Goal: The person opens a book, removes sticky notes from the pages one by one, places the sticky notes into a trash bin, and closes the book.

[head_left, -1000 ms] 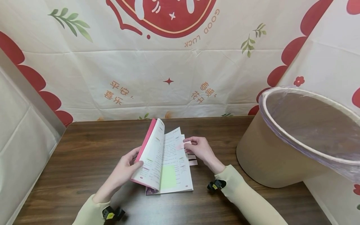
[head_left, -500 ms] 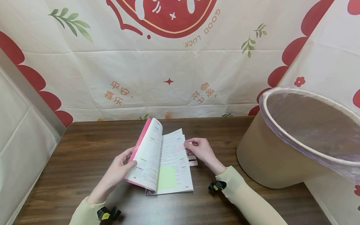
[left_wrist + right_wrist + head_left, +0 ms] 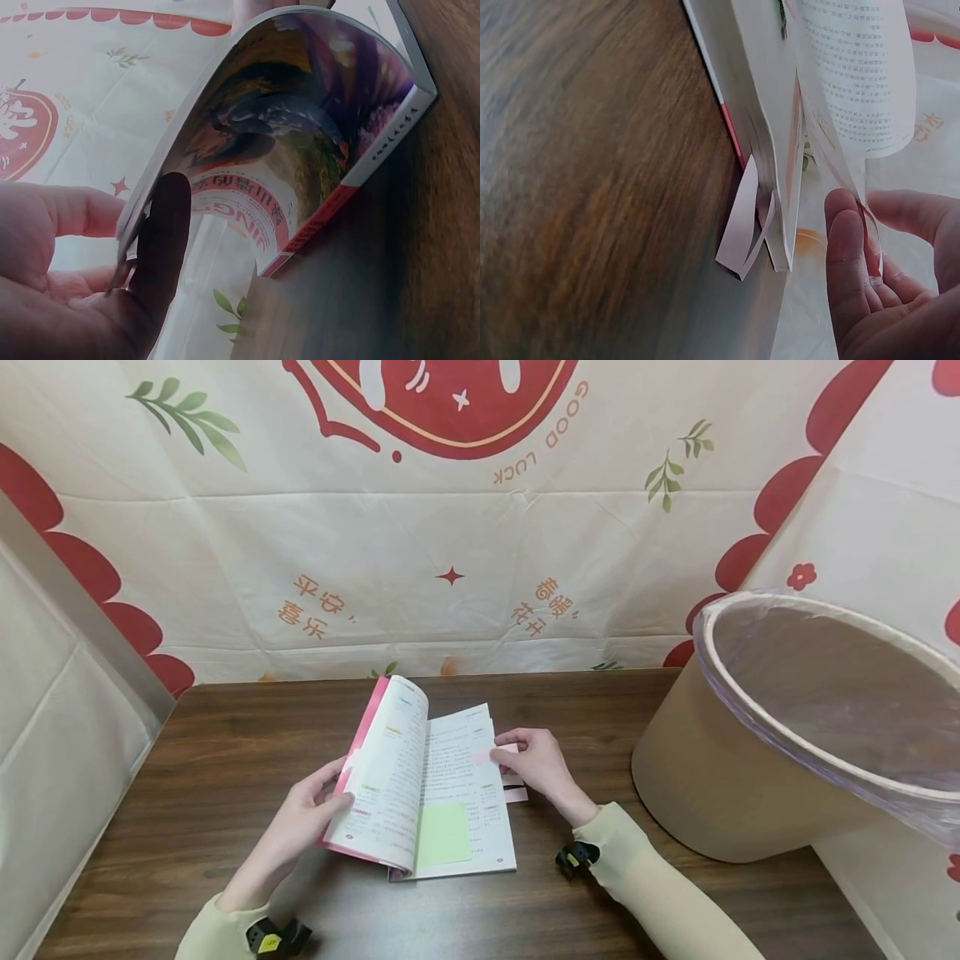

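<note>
An open paperback book [image 3: 453, 768] lies on the table with its left part raised. My left hand [image 3: 302, 814] grips the raised cover and pages at their outer edge, thumb on the page side. The illustrated cover [image 3: 262, 124] bows outward in the left wrist view. On the right, my right hand [image 3: 536, 766] pinches a lifted page's edge at a pink paper tab, as the right wrist view shows. A pale green sticky note [image 3: 442, 833] is on the lower right-hand page. Below the right hand, other pink tabs [image 3: 739, 232] stick out of the book's edge.
A large beige bin [image 3: 720, 785] lined with clear plastic stands at the right. The brown wooden table [image 3: 217, 735] ends at a printed cloth backdrop [image 3: 390, 552]. Camera straps [image 3: 276, 937] sit on both wrists.
My left hand has moved left and slightly down, drawing the cover and pages further over, so the book is spread wider. My right hand has barely moved and still pinches the page edge.
</note>
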The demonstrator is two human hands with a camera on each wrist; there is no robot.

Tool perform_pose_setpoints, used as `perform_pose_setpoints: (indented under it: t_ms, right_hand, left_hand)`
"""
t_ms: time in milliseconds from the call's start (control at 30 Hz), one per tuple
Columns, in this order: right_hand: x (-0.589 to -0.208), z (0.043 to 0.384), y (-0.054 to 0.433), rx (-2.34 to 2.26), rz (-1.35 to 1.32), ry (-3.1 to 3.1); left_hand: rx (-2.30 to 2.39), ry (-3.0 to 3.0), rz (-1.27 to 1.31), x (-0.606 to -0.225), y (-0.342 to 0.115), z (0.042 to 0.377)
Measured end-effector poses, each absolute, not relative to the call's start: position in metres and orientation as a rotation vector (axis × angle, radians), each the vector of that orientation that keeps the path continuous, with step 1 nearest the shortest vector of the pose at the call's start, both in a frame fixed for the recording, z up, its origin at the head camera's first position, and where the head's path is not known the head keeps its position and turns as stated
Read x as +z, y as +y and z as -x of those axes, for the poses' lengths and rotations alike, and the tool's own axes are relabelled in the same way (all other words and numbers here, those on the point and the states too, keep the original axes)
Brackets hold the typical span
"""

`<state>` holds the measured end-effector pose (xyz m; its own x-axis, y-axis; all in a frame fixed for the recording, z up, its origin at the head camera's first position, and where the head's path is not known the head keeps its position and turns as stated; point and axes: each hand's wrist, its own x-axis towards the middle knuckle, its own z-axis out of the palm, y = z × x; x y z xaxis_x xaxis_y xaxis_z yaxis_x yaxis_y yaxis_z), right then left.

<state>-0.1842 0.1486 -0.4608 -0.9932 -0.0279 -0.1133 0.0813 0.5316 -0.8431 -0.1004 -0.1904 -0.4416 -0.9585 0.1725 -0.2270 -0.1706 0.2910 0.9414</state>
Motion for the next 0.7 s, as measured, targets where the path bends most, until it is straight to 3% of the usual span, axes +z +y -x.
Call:
perform_pose_setpoints:
  t_ms: [700]
  right_hand:
    - [-0.468,0.185,0.151,-1.232,0.054,2.823]
  left_hand:
    - [1.637,2.308,0.101,-0.451,-0.214,0.097]
